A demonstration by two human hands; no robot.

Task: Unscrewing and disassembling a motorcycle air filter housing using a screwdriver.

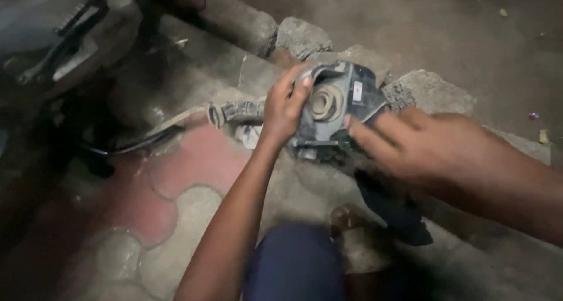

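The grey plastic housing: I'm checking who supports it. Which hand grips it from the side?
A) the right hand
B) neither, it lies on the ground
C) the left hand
C: the left hand wraps the grey plastic housing at its edge, while the right hand only touches it with its fingertips.

I count two hands: left hand [285, 106], right hand [404, 143]. One grey plastic housing [337, 104], one ribbed hose [237, 111], one dark cloth [394, 210].

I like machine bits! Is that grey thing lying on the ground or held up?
Held up. The left hand grips the grey housing above the paving stones, and the right hand touches its other side.
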